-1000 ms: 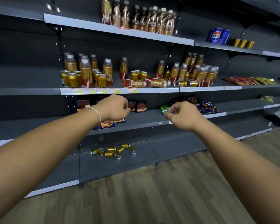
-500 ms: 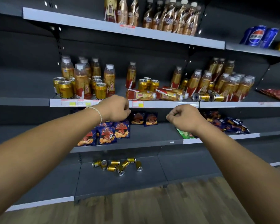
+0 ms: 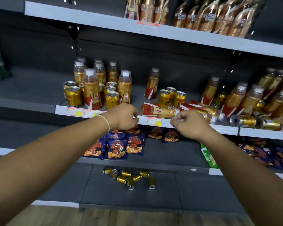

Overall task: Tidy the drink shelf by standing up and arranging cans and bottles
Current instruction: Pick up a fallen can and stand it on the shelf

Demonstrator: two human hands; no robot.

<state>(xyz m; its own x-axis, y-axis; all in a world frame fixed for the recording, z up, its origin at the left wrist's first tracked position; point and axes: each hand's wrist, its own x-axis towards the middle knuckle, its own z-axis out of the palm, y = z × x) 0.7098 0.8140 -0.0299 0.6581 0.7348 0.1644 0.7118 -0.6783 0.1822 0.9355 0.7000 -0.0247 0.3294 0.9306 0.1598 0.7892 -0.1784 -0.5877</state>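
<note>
The fallen bottle (image 3: 158, 110) lies on the drink shelf (image 3: 225, 127), long axis running three to nine o'clock, between both curled, empty hands, at twelve o'clock from the nearer right hand (image 3: 189, 123) and two o'clock from the left hand (image 3: 123, 117).

Count by kind, drink shelf (image 3: 186, 123) and those around it:

- Fallen bottles (image 3: 158, 110) on the drink shelf — three, possibly more behind the right hand (image 3: 189, 123).
- Fallen cans (image 3: 243, 120) on the same shelf — two.
- Upright cans, left cluster (image 3: 74, 97) — about seven; the rear ones are partly hidden.
- Upright cans, centre (image 3: 171, 97) — three.
- Loose cans on the bottom shelf (image 3: 131, 177) — eight.
- Hands in view — two, the left hand (image 3: 123, 117) being the other.
</note>
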